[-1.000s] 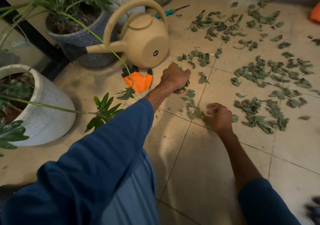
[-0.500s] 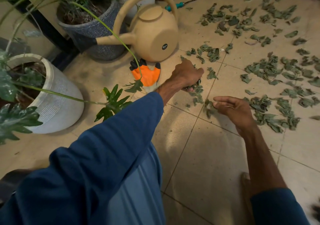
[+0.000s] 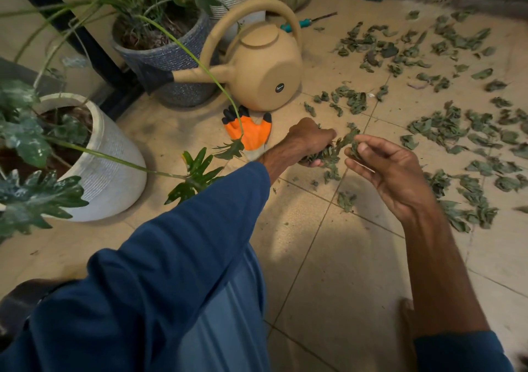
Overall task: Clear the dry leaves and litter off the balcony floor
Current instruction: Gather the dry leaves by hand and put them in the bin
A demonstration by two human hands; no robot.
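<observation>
Beige tiled balcony floor [image 3: 343, 271], dry leaves [image 3: 437, 125] strewn; potted plants [image 3: 171, 65] along edge.

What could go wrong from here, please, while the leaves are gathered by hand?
The left hand grips a full bunch of dry green leaves; as the right hand pinches more in, bits may drop back onto the beige tiled floor. Both hands are bare while the orange-and-black glove lies unused, so sharp litter could scratch them.
</observation>
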